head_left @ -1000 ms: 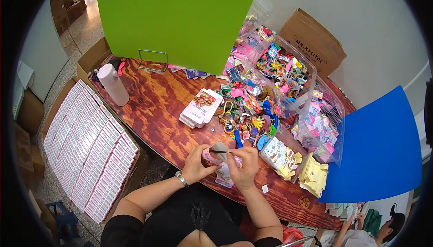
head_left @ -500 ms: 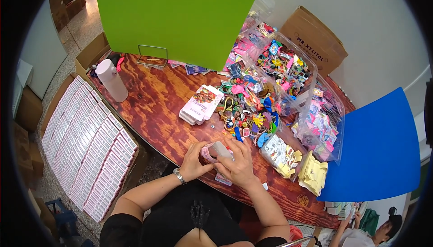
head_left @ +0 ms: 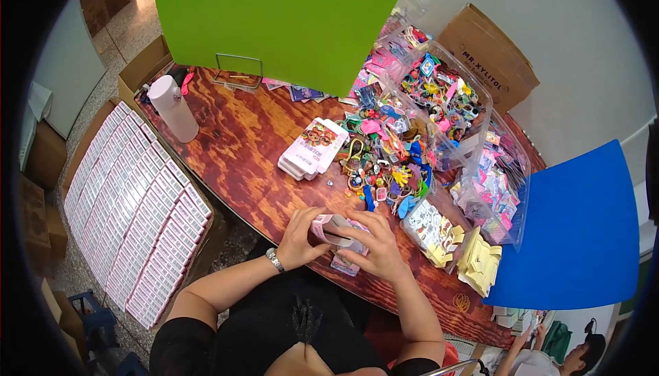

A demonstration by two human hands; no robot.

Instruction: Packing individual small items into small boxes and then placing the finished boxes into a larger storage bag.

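Near the table's front edge, a small pink and white carton (head_left: 328, 228) is between my two hands, its open end showing a greyish inside. My left hand (head_left: 300, 242) grips one side of it, with a metal-band watch on the wrist. From the other side, my right hand (head_left: 377, 247) curls its fingers and thumb around the carton. Partly hidden under the hands, a flat pink printed piece (head_left: 345, 265) lies on the table. Beyond them is a stack of flat pink and white cartons (head_left: 312, 149), beside a heap of colourful small trinkets (head_left: 384, 163).
Clear plastic bins (head_left: 491, 191) of trinkets and packets stand at the right, near yellow paper pieces (head_left: 478, 263) and a blue panel (head_left: 566, 232). A pale bottle (head_left: 175, 110) and a large box of packed cartons (head_left: 130, 218) are at the left. A green panel (head_left: 274, 26) rises behind.
The carton's open end has widened between my hands. My right fingers have shifted from across its mouth to its side. The whole view has shifted slightly.
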